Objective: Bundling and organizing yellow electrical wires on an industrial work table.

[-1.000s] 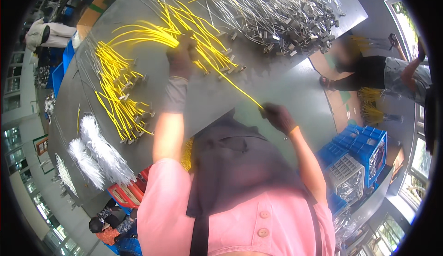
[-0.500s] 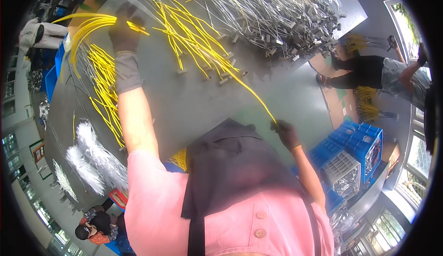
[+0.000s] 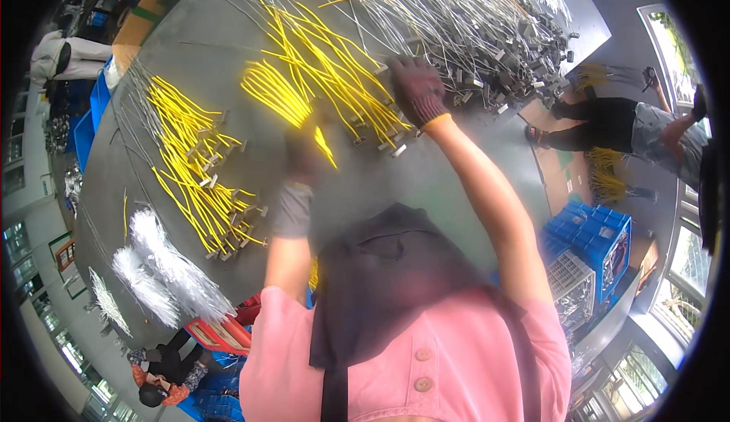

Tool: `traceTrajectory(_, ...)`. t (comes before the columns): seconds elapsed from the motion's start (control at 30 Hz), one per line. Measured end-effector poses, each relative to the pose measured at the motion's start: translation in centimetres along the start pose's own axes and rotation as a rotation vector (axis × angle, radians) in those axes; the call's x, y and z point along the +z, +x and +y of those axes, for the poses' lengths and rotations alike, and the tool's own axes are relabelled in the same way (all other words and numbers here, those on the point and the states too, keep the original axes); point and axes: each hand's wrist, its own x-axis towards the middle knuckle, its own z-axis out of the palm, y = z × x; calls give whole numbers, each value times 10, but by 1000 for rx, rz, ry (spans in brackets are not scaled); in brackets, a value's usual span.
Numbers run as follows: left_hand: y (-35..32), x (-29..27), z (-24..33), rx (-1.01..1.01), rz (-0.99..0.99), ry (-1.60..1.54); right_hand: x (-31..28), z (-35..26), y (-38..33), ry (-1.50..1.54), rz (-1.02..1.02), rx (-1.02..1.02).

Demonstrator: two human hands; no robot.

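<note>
My left hand (image 3: 306, 150), in a dark glove and smeared by motion, is closed around a bundle of yellow sleeves (image 3: 275, 95) above the middle of the grey table. Their long ends fan out beyond the hand, and short ends stick out at its right. Farther right, my right hand (image 3: 417, 89) reaches over the near edge of a heap of grey wires with connectors (image 3: 479, 65). Its gloved fingers are bent slightly and apart, with nothing visible in them. Between the hands lie yellow-sleeved wires (image 3: 334, 72), their connectors toward me.
More yellow-sleeved wires (image 3: 190, 141) cover the table's left side, near clear bundled strips (image 3: 171, 262). Blue crates (image 3: 589, 232) and a pale basket (image 3: 566, 277) stand at right. A person (image 3: 631, 122) stands beyond the right edge; others are at left.
My left hand has moved right and toward me with the yellow bundle. My right hand has let go of the long yellow sleeve's end and moved up and left to the wire heap.
</note>
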Motion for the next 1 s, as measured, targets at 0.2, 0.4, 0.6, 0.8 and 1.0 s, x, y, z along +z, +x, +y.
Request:
traceTrajectory(0.2,-96,13,2,177,-442,348,26,-6,33,-340,-293,62)
traceTrajectory(0.4,-143,11,-3,-248,-764,-44,28,3,43,-345,-330,86)
traceTrajectory(0.6,-142,11,41,-449,-673,-243,10,-15,34,-303,-314,135)
traceTrajectory(0.8,-131,35,51,-296,-413,-286,-12,15,0,-132,-183,76)
traceTrajectory(1.0,-109,86,23,26,-369,-59,-55,21,-85,-71,-46,1)
